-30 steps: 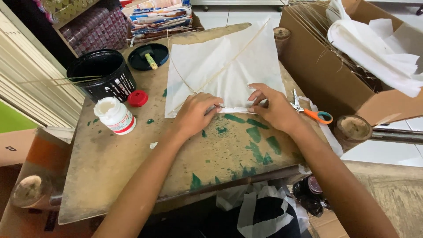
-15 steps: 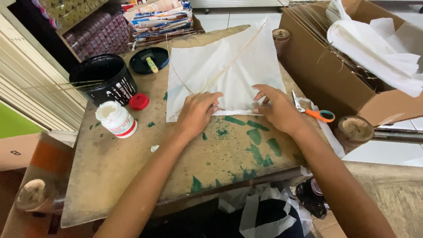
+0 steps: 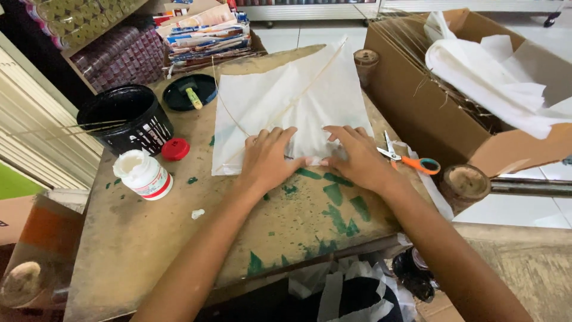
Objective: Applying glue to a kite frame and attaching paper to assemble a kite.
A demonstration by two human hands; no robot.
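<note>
Both hands pressing flat on the near edge of a white paper kite on a worn wooden table.

Left hand [image 3: 268,158] is lying palm down, fingers spread, gripping nothing, just pressing the white paper kite [image 3: 292,104] at its 6 o'clock edge; right hand [image 3: 354,158] is doing the same just beside it, thumbs nearly touching. Kite is sitting at table [image 3: 149,238] centre toward 12 o'clock, thin bamboo sticks crossing it. Orange-handled scissors [image 3: 411,158] are lying at 3 o'clock of the right hand, near it. White glue bottle [image 3: 145,175] and red cap [image 3: 176,149] are at 9 o'clock, black bucket [image 3: 125,119] at 10 o'clock, black lid [image 3: 189,92] at 11 o'clock. Cardboard box [image 3: 417,101] with white paper is at 2 o'clock.
</note>
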